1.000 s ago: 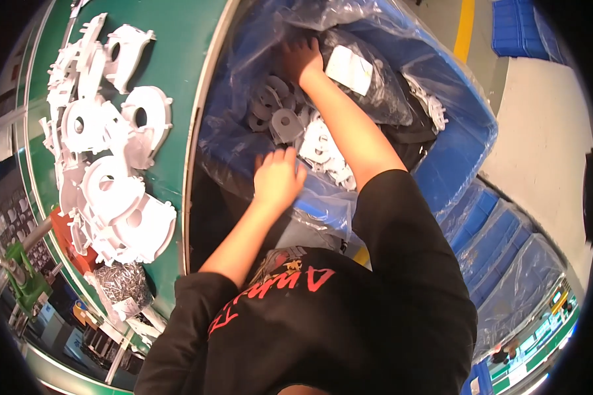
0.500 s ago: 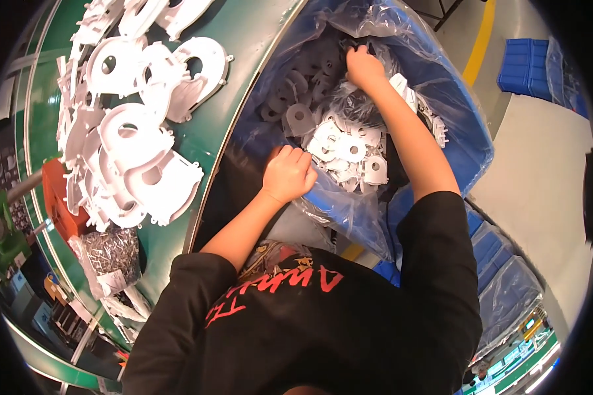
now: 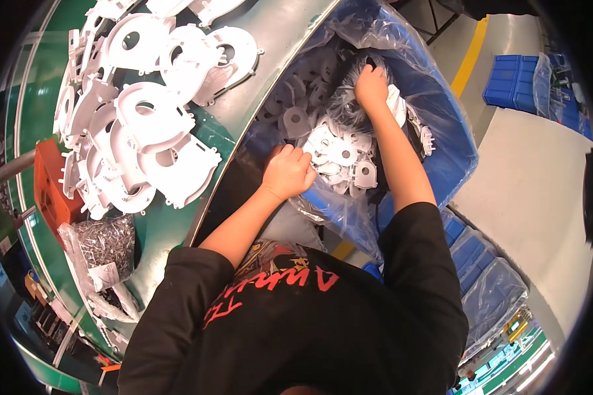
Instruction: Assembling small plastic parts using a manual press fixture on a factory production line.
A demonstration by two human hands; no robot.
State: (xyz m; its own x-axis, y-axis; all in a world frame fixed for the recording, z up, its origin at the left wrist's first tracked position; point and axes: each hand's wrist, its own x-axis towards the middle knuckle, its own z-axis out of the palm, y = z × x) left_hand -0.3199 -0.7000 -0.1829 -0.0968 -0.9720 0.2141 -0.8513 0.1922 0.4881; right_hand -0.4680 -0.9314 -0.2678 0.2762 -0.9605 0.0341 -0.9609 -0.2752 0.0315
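A blue bin stands in front of me, lined with clear plastic film. White molded plastic parts with round holes lie inside it; those at the far left are in shadow. My right hand reaches deep into the bin, its fingers closed on a crumpled clear plastic bag that looks dark against the shade. At the near left rim, my left hand is closed over the edge and the liner. Its fingertips are partly hidden.
Left of the bin, a green-topped table carries a heap of white plastic parts. Near it are a bag of metal screws and an orange-red container. More blue bins stand on the floor at the right.
My right hand has drawn slightly nearer, and the plastic bag now bunches up higher under it. My left hand keeps its place on the rim. The whole view has shifted a little.
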